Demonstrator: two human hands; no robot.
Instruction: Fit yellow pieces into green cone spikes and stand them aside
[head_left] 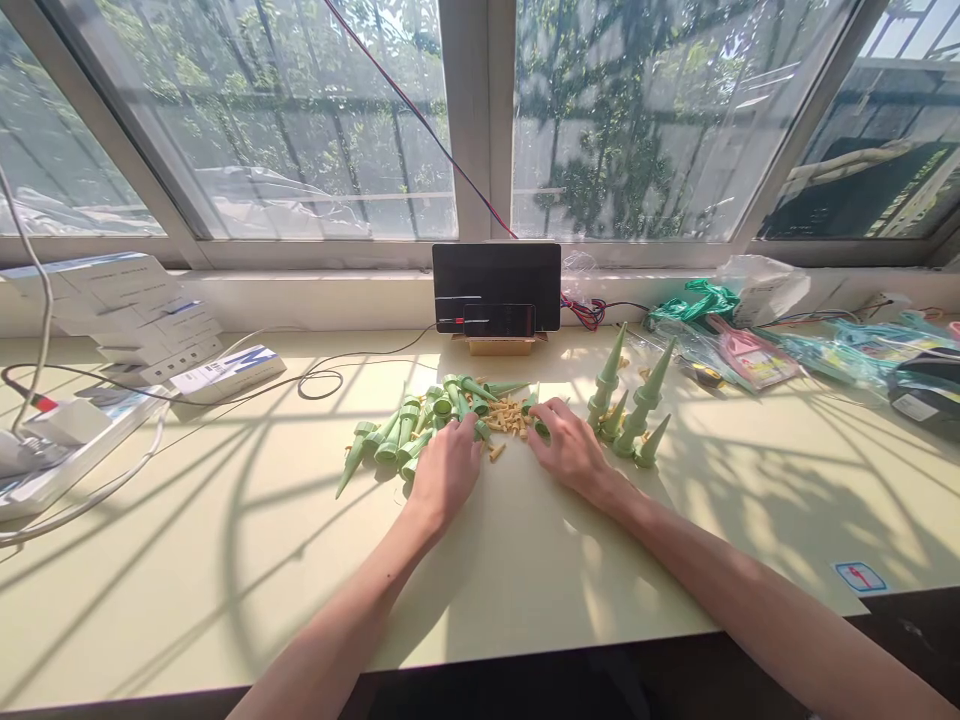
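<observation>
A heap of green hollow plastic spikes (405, 425) lies on the table, left of centre. My left hand (450, 460) is at its right edge, with bent fingers touching the spikes; what they grip is hidden. Small tan pegs (510, 415) are scattered between my two hands. My right hand (570, 445) is curled, thumb and fingers closed around a green plastic spike (541, 429) that shows only partly. Just beyond that hand, several spikes stand upright on their wide ends, including a tall stacked pair (645, 400) and a short single one (654, 443).
A black tablet (495, 270) and a phone (499, 321) lean on a small cardboard stand at the window. White boxes (142, 310), a power strip (82, 455) and cables occupy the left. Plastic bags (750, 345) and green cord (697, 300) lie at the right.
</observation>
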